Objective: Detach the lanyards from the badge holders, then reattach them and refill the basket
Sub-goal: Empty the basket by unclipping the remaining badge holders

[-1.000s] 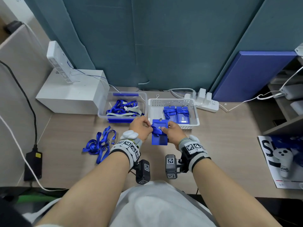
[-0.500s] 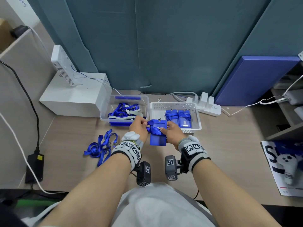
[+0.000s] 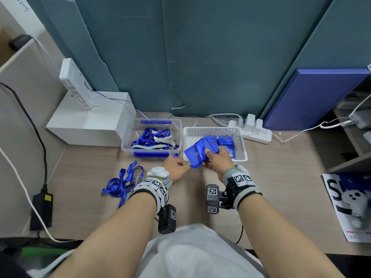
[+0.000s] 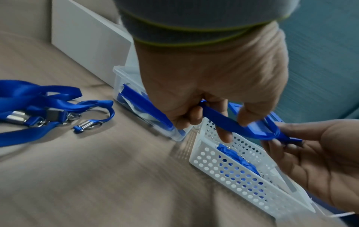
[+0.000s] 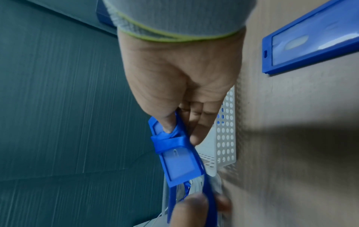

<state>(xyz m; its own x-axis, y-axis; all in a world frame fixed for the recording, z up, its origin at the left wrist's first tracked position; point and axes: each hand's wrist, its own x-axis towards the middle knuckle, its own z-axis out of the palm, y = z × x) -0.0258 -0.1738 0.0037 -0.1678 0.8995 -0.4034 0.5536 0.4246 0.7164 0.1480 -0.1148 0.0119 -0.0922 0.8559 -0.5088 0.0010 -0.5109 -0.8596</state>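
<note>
The worktop (image 3: 281, 177) is carrying a white basket (image 3: 244, 149) near its far edge, with a clear tub (image 3: 128, 145) of straps touching or just beside the basket's left wall and a white box (image 3: 90, 125) beside the tub. A power strip (image 3: 259, 135) is sitting just behind the basket's right corner, and a magazine (image 3: 341, 207) is lying well apart at the right edge. A loose bundle of lanyards (image 3: 124, 181) is lying on the open wood left of the left hand. Bare wood is stretching between the basket and the magazine, and in front of the hands down to the near edge.

The right hand (image 3: 218, 160) is hovering over the basket's near rim, thumb on top and fingers curled beneath, gripping a blue holder (image 3: 195, 152) that is tilting over the basket's left front corner. More holders (image 3: 226, 142) are lying inside the basket. The right wrist view is showing another holder (image 5: 310, 38) lying flat on the wood.

The left hand (image 3: 176, 167) is sitting just left of the basket's corner, knuckles up, its fingers (image 4: 246, 116) pinching the strap (image 4: 223, 122) that is running across to the held holder. Both forearms are reaching straight forward from the near edge, wrists close together.
</note>
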